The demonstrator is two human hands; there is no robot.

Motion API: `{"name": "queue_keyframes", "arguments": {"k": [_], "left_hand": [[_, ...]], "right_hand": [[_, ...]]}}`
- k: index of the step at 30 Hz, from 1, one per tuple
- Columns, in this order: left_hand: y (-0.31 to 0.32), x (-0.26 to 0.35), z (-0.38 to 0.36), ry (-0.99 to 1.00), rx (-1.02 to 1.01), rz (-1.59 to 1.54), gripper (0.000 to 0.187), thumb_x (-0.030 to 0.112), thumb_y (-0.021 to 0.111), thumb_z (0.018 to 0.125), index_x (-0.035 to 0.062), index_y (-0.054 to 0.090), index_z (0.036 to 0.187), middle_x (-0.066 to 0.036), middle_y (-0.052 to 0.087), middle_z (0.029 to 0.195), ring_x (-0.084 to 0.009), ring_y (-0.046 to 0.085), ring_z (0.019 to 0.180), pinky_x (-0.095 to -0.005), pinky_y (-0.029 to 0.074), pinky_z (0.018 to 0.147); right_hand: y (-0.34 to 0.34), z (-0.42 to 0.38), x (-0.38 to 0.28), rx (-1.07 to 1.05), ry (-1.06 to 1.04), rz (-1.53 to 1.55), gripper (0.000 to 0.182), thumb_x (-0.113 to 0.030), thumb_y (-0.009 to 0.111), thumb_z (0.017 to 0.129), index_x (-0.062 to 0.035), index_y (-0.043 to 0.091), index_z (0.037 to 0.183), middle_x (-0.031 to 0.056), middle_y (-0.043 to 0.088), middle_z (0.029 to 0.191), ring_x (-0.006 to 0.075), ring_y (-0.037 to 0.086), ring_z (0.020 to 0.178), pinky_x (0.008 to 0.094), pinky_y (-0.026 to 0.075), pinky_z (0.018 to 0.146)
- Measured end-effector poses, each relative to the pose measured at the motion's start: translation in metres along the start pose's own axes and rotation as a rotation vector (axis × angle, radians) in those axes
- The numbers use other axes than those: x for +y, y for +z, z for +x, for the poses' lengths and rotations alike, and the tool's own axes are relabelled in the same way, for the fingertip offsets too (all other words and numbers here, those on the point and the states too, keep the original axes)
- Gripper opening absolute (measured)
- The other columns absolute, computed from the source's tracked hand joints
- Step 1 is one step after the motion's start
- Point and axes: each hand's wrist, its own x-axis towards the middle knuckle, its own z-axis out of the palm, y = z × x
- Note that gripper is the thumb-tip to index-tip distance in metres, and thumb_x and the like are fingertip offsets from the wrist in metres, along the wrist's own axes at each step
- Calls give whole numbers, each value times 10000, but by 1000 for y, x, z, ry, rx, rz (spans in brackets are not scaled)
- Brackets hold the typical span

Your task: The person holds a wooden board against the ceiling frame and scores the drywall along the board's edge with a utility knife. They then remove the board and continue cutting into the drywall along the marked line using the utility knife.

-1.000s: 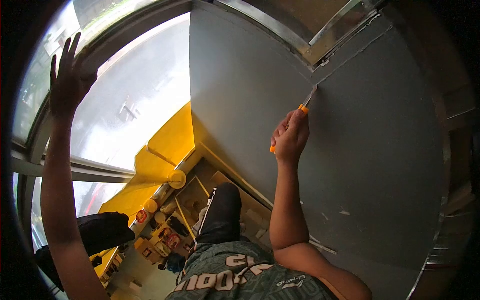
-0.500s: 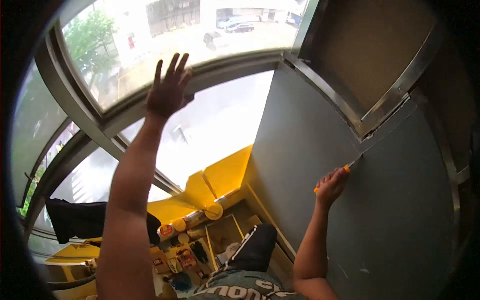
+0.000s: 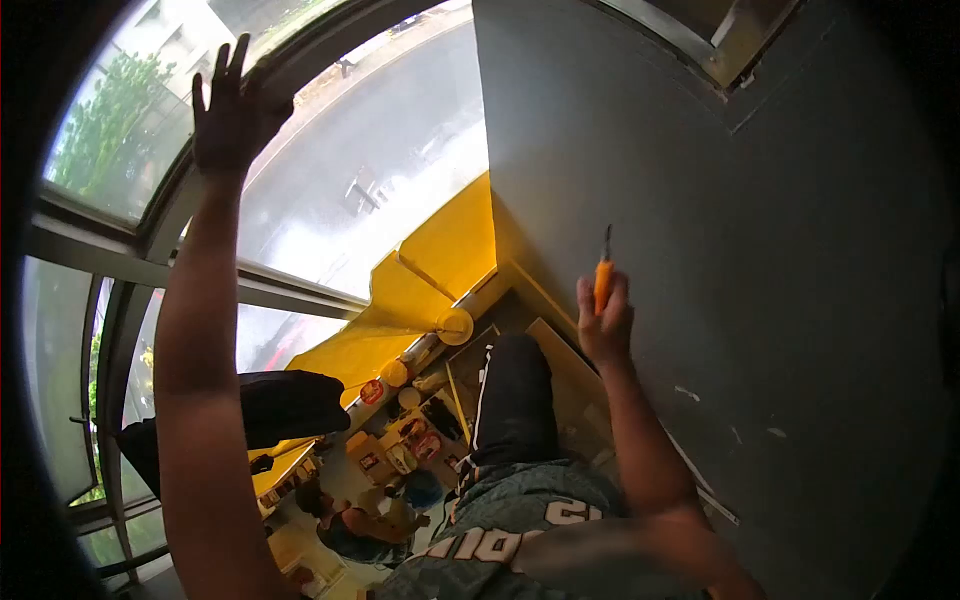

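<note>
Your right hand (image 3: 604,322) is clenched round the orange-handled blade tool (image 3: 603,268), blade pointing up, tip clear of the grey wall panel (image 3: 760,250) and well below the seam (image 3: 752,108) at the panel's top corner by the metal frame (image 3: 722,42). So the tool is in hand but off the work right now. Your left hand (image 3: 232,108) is released, fingers spread, palm flat against the window frame (image 3: 170,205) far to the left of the panel, holding nothing; it looks like bracing only. Progress, as a judgement: the seam near the frame reads as a dark cut line, so some of the joint looks worked, but I can't tell how much is finished, since the upper part is cropped and in shadow. Low on the panel, below and right of your right hand, small light chips and scuffs (image 3: 686,393) are untouched, and a pale strip (image 3: 700,488) runs along the panel's lower edge. If those marks count as part of the job, most of the panel is still to do. Far below the panel, yellow shelving (image 3: 430,280) with jars and another person are visible.
</note>
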Motion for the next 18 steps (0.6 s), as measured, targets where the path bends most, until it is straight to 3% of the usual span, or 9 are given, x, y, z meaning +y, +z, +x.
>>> {"name": "queue_keyframes", "arguments": {"k": [1,3,5,7,9,12,14,18], "left_hand": [[-4,3,2,-10,-36,66,596,636,650,867,269,601,1333,20,390,1627,-193,397,1481,-553,347,1166],[-5,6,2,-10,-41,107,592,646,650,865,275,610,1324,26,414,1609,-191,415,1469,-544,354,1162],[-9,8,2,-5,-30,107,590,646,645,871,277,612,1329,27,428,1598,-188,432,1457,-536,359,1159],[-13,8,5,-23,-136,181,585,637,649,874,275,610,1332,22,421,1606,-188,431,1459,-537,356,1161],[-10,5,5,-21,-87,121,584,634,649,875,273,611,1333,19,409,1615,-189,422,1466,-538,351,1165],[-2,2,2,-17,-33,33,591,630,651,876,271,605,1343,14,386,1632,-193,405,1479,-541,335,1178],[-3,-2,1,-11,-11,-5,623,628,660,870,273,576,1374,9,373,1641,-197,394,1488,-544,319,1190],[-13,4,6,-36,-61,-11,608,614,689,848,245,610,1326,9,352,1655,-195,344,1517,-540,292,1205]], "right_hand": [[2,-20,15,-158,187,-26,444,-438,508,1056,-15,518,1191,165,639,995,344,672,886,432,537,781],[9,-56,62,-211,338,-11,459,-466,458,1072,-25,530,1174,166,629,980,359,663,910,444,529,798],[10,-92,106,-208,377,-23,465,-472,437,1079,-25,532,1158,170,626,973,359,658,903,451,522,787],[-3,-98,110,-199,400,-37,473,-478,416,1086,-24,534,1143,173,623,965,360,653,896,458,515,775],[-20,-100,107,-220,461,-72,462,-470,403,1094,-27,531,1126,154,617,910,334,634,818,437,497,718],[-48,-80,102,-134,392,42,431,-459,424,1093,-42,530,1098,86,581,821,229,576,711,394,466,649],[-61,-54,71,-65,373,278,352,-413,433,1101,-77,535,1080,-3,512,768,91,482,633,299,424,558],[-86,9,-15,22,163,476,327,-405,424,1107,-98,536,1092,-47,449,736,26,387,572,215,345,478]]}}
